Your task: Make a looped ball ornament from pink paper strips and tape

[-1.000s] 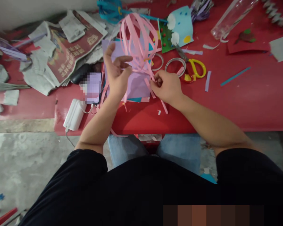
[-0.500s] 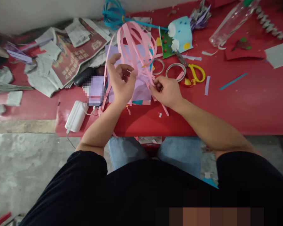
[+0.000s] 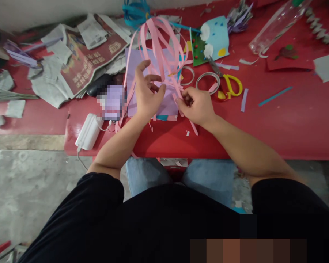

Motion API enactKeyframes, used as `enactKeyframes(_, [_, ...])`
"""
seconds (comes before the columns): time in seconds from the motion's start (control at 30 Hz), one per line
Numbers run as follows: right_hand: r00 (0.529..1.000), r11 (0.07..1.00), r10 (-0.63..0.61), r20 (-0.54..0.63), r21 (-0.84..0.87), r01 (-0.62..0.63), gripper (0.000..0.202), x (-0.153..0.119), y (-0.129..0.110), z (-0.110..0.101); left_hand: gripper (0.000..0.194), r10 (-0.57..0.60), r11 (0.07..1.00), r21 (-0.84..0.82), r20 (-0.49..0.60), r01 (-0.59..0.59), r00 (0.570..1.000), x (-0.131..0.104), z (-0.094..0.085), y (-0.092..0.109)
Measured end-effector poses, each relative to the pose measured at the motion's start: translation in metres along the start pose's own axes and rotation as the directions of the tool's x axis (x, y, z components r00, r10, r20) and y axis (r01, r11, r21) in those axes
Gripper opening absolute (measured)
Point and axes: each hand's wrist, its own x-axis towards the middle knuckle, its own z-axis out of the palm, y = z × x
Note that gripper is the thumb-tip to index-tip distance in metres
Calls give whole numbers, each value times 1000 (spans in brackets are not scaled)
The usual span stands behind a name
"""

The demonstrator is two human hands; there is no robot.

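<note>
Left hand (image 3: 150, 93) moved nearer right hand (image 3: 196, 105) mid-frame, so both are at the long pink paper strips (image 3: 157, 47); right grip pinching, left can't tell.

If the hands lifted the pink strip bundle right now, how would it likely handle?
The pink strip bundle is probably light for its size, being narrow strips with open gaps between them. Its bowed upper loops look thin, so they would likely flex or crush under a squeeze. The loose tails might dangle and snag, since one trails onto the red table.
</note>
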Motion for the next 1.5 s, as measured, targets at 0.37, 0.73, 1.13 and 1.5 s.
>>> enactKeyframes(0.37, [999,1000,-4,44,18,3,18,-2,5,1,70,150,988,48,-114,-145,982,3,-4,2])
enactKeyframes(0.73, [994,1000,-1,113,-20,3,14,-5,2,4,65,138,990,-20,-112,-142,984,-6,3,5])
enactKeyframes(1.13, [994,1000,-8,108,-29,11,18,-5,5,4,71,129,991,-34,-97,-133,987,-6,7,8])
enactKeyframes(1.5, [993,1000,-11,114,14,9,18,-4,4,4,63,197,978,-50,-107,-203,975,-4,7,7])
